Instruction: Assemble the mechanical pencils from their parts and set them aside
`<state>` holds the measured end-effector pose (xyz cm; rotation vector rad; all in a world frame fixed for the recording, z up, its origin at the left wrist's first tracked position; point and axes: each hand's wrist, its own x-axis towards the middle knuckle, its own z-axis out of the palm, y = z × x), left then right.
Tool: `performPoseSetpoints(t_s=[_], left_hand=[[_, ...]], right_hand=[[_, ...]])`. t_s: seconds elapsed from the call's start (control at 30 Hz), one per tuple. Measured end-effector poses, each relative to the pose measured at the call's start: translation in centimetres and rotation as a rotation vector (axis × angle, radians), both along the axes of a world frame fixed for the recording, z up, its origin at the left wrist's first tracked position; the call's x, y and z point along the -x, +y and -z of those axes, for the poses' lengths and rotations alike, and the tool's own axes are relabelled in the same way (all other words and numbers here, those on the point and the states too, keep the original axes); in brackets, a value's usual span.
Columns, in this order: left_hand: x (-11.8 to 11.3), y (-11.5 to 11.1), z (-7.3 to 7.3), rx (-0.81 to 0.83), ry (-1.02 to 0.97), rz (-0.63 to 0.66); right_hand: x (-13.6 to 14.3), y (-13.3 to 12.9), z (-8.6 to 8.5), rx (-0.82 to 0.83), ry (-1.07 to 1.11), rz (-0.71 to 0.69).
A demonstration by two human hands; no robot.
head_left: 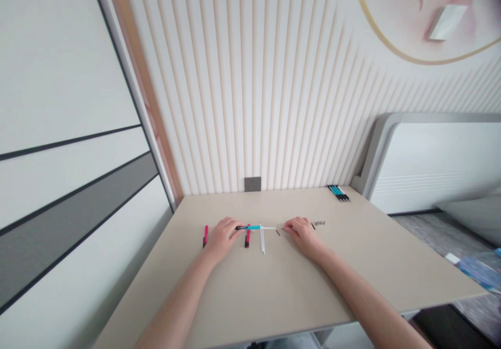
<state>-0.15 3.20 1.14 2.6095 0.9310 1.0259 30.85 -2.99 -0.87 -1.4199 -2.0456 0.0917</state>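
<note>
My left hand (225,237) is closed on the black end of a blue and black pen barrel (252,227), from which a thin white refill (269,228) sticks out to the right. My right hand (300,232) has its fingers pinched at the table, near the refill's tip; a tiny dark piece seems to be at the fingertips. A small spring (277,232) lies between the hands. Below the barrel are white refills (262,242) and a pink and black part (247,238). Another pink part (206,233) lies left of my left hand.
Several springs (320,223) lie right of my right hand, beside a dark piece. Blue and black pens (338,193) rest at the table's back right corner. The table (289,297) meets a ribbed wall with a socket (252,184).
</note>
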Motion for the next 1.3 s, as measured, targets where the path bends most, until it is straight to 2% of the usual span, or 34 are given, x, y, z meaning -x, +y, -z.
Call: performPoseSetpoints(t_s=[0.27, 1.3], left_hand=[[-0.1, -0.2, -0.2, -0.015, -0.017, 0.004], [-0.2, -0.1, -0.2, -0.017, -0.026, 0.021]], right_hand=[[1.3, -0.5, -0.9, -0.119, 0.163, -0.129], [1.5, -0.4, -0.8, -0.101, 0.186, -0.151]])
